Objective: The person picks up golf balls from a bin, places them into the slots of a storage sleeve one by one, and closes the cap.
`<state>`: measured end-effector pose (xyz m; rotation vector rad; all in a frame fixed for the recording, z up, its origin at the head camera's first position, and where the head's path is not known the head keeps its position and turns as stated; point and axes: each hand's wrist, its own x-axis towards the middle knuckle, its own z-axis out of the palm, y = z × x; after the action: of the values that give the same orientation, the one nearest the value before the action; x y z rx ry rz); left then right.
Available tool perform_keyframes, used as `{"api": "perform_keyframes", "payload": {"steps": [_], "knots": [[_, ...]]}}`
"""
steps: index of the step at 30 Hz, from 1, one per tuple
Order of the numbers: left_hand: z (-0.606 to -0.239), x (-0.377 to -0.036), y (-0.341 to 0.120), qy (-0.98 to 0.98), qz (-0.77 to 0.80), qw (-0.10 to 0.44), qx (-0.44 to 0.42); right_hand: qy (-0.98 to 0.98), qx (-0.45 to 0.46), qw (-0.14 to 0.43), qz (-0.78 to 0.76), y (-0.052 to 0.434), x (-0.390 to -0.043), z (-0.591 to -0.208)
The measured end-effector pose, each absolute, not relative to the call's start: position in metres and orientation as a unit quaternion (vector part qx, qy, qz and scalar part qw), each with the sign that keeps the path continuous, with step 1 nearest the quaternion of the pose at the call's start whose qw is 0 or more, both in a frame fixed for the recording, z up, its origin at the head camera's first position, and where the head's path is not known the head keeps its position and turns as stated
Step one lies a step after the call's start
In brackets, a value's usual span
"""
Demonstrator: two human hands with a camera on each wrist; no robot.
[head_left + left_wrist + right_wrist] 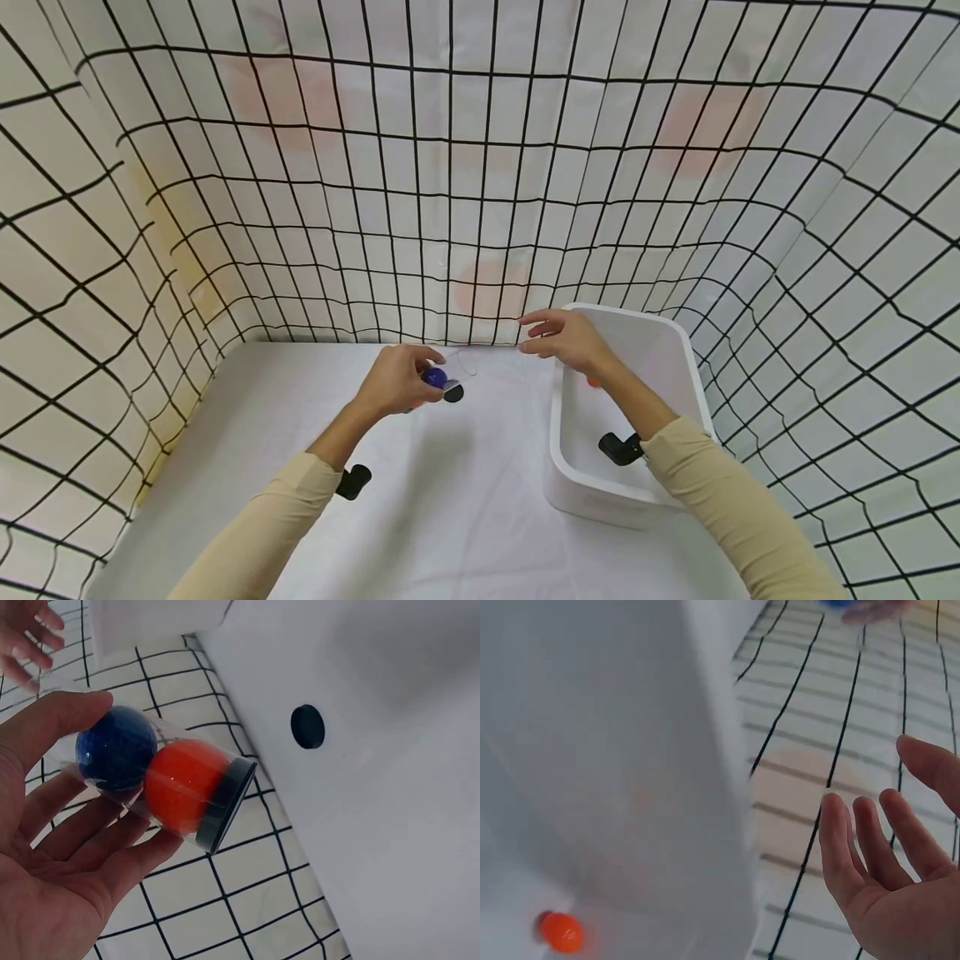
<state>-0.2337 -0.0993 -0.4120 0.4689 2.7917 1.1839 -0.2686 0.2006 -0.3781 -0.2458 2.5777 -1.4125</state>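
The clear tube [159, 763] is held in the air left of the white bin [557, 417], a blue ball [116, 748] and an orange ball [186, 785] inside and a black cap [225, 806] at one end. The left hand [397, 379] grips it, thumb above the blue ball, fingers curved underneath. The right hand [567, 337] holds nothing, its fingers loosely spread and apart, near the bin's far left corner.

The tube looks light, thin-walled and smooth, so probably slippery and easily dented; the balls may roll if it tips. The stiffer-looking cap seems a firm place for a second hold, with light pressure around the wall.

Left of the bin, bare table [480, 517] gives room, apart from a black disc [307, 726]. The bin's raised rim and the netting [488, 143] behind it are the edges to avoid.
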Motion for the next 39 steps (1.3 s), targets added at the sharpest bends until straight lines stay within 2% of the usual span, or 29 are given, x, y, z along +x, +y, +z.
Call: {"api": "perform_keyframes", "payload": {"steps": [8,17,25,39], "knots": [[-0.415,-0.234,-0.108,0.919,0.367,0.028,0.142,0.893,-0.003,0.070,-0.444,0.256,-0.290,-0.405],[-0.420,-0.232,-0.117,0.916,0.379,0.043,0.126,0.910,0.057,0.086,-0.401,0.296,-0.310,-0.454],[-0.420,-0.230,-0.122,0.919,0.374,0.040,0.119,0.915,0.082,0.104,-0.382,0.313,-0.315,-0.488],[-0.420,-0.229,-0.127,0.922,0.365,0.033,0.125,0.925,0.097,0.131,-0.342,0.325,-0.316,-0.507]]}}
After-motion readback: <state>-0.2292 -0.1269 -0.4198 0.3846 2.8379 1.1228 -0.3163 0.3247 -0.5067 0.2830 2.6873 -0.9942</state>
